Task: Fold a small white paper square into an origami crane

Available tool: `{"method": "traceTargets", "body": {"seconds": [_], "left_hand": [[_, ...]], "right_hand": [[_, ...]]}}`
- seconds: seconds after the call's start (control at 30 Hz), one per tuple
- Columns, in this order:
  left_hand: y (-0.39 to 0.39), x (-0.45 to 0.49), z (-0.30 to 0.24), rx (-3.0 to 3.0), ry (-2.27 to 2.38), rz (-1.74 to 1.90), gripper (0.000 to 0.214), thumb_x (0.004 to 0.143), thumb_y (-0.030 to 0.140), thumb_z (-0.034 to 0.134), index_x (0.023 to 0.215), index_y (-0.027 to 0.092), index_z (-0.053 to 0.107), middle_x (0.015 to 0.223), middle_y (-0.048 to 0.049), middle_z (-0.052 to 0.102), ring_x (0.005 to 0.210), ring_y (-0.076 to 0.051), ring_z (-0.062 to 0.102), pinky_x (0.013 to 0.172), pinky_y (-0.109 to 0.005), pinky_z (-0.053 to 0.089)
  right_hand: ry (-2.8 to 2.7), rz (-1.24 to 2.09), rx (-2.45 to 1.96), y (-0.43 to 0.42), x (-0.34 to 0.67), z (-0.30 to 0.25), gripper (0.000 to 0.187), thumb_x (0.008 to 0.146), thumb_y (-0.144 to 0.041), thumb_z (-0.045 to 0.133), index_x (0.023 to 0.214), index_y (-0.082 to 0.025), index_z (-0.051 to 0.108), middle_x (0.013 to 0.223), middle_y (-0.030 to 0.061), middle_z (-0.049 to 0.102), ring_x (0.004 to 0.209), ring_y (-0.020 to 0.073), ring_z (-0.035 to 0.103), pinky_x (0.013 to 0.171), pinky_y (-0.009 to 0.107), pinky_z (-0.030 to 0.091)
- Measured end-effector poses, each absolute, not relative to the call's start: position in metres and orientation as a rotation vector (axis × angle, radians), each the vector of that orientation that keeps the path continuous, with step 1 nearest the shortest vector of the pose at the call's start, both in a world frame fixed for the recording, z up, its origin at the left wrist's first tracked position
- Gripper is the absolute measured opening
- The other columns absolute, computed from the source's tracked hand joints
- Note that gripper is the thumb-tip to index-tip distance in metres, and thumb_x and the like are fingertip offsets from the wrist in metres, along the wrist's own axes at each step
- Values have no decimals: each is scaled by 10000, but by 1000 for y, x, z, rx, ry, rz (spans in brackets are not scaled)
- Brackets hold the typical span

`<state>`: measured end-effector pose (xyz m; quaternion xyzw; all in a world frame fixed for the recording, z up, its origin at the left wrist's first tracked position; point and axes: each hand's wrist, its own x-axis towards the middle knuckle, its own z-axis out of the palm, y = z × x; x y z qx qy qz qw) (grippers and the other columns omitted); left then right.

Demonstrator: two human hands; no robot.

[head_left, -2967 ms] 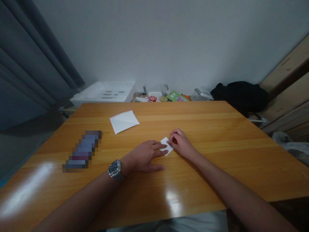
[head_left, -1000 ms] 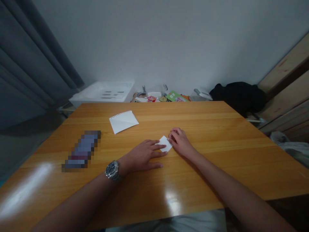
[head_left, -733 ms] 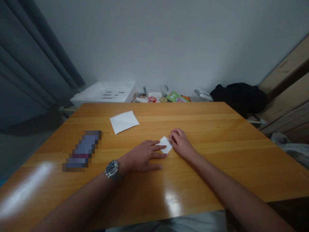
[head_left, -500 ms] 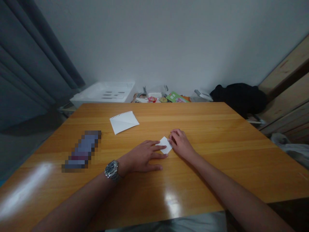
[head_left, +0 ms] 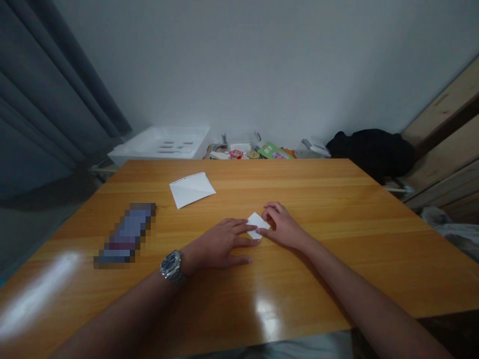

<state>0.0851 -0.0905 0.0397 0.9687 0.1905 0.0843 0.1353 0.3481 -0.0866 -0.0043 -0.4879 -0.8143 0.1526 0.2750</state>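
Left grip: clasping nothing, flat with widely spread fingers, resting fingertips on the small white paper. Right grip: loosely curled, with the thumb on the paper's near right side and apart from the bent forefinger; difficult to see any pinch at the edge. Between both grips, flat on the tabletop, the paper, with one corner pointing away. Could slide or turn under a push from the right thumb, if pressed too lightly by the left fingertips. Could also crease crookedly, being so small and so much covered. Just behind the left grip, a metal watch. Farther beyond it, a perforated white sheet; well to its left, a blurred dark object. Probably little risk of knocking either.
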Motion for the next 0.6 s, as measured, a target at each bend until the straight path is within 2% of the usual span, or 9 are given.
{"method": "traceTargets", "body": {"seconds": [0.17,0.33,0.6], "left_hand": [[-91,86,42,2800,551,261,477,943,546,559,1359,318,599,1505,-81,485,1380,-343,435,1137,-518,344],[-92,85,42,2798,560,269,462,946,537,559,1356,330,600,1512,-64,482,1384,-337,435,1147,-512,337],[-93,86,40,2818,563,241,450,969,481,536,1390,323,556,1506,-38,499,1400,-342,411,1138,-507,336]], "right_hand": [[-2114,382,-1310,-78,349,-10,169,878,-321,681,870,-214,550,1121,95,551,1127,264,524,979,418,451],[-2041,340,-1321,-71,348,-12,91,891,-231,649,835,-210,579,1026,78,574,1051,251,550,940,414,465],[-2039,313,-1294,-75,347,-10,39,897,-221,640,865,-207,622,1059,89,596,1071,254,563,954,425,473]]}}
